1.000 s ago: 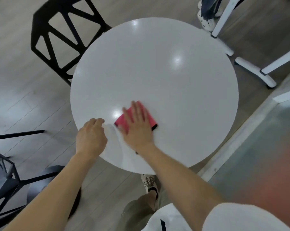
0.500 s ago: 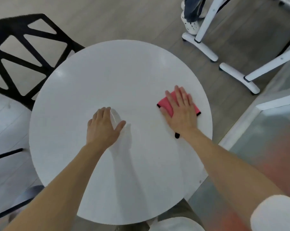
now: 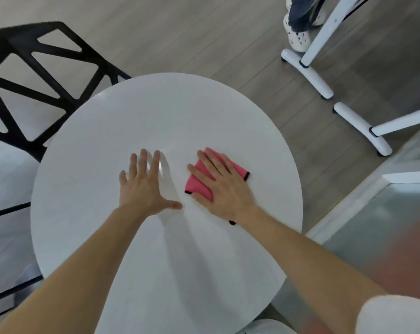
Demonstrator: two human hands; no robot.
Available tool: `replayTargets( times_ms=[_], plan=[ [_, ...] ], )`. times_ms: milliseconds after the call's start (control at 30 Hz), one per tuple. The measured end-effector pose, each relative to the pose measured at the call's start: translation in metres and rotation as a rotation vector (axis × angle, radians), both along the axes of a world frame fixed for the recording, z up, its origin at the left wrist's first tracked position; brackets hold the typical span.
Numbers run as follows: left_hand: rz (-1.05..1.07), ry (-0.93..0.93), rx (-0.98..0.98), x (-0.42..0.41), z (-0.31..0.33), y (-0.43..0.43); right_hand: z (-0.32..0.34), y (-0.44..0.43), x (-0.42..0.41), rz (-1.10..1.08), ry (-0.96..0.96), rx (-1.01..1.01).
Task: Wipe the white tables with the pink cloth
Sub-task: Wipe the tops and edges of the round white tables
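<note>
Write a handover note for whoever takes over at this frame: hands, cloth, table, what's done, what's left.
Left hand: open, flat on the round white table, fingers spread, near the middle.
Right hand: open, palm pressing the folded pink cloth flat on the tabletop beside the left hand.
Done: cloth down on the table, wiping apparently under way; how much is wiped does not show.
Left: wipe the remaining top, then any other white tables.

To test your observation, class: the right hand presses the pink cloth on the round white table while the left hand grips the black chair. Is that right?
Not quite. In the head view the left hand lies flat with spread fingers on the table, not on the chair. The right hand does press the pink cloth.
</note>
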State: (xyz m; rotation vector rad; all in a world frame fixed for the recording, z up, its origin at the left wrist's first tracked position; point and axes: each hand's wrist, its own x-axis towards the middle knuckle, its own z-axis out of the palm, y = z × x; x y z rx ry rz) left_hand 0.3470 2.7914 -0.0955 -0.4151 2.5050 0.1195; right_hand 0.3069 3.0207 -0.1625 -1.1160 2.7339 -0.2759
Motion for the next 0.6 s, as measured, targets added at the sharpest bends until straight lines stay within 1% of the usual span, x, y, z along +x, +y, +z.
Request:
replayTargets(
  times_ms=[100,167,233,300,333,400,467,533,600],
  plan=[
    [-0.003,-0.002,-0.013,-0.029,-0.003,0.022,0.004,0.07,-0.02,-0.161,0.019,0.028],
    [0.002,0.001,-0.022,-0.035,-0.006,0.027,0.003,0.089,-0.053,-0.267,0.052,0.069],
    [-0.023,-0.01,-0.034,-0.035,-0.007,0.026,-0.003,0.075,-0.098,-0.385,0.089,0.09],
    [-0.042,-0.012,-0.054,-0.033,-0.007,0.024,-0.006,0.031,-0.144,-0.491,0.112,0.069],
    [-0.051,-0.008,-0.067,-0.032,-0.008,0.024,-0.007,0.001,-0.163,-0.499,0.116,0.059],
    [-0.065,0.0,-0.076,-0.033,-0.009,0.023,-0.006,-0.066,-0.184,-0.403,0.113,0.053],
    [-0.067,0.0,-0.079,-0.033,-0.008,0.024,-0.003,-0.117,-0.182,-0.266,0.099,0.044],
    [-0.064,-0.003,-0.084,-0.032,-0.008,0.025,-0.004,-0.127,-0.171,-0.154,0.093,0.028],
    [-0.059,-0.007,-0.081,-0.032,-0.007,0.025,-0.007,-0.094,-0.157,-0.076,0.091,0.017]
  ],
)
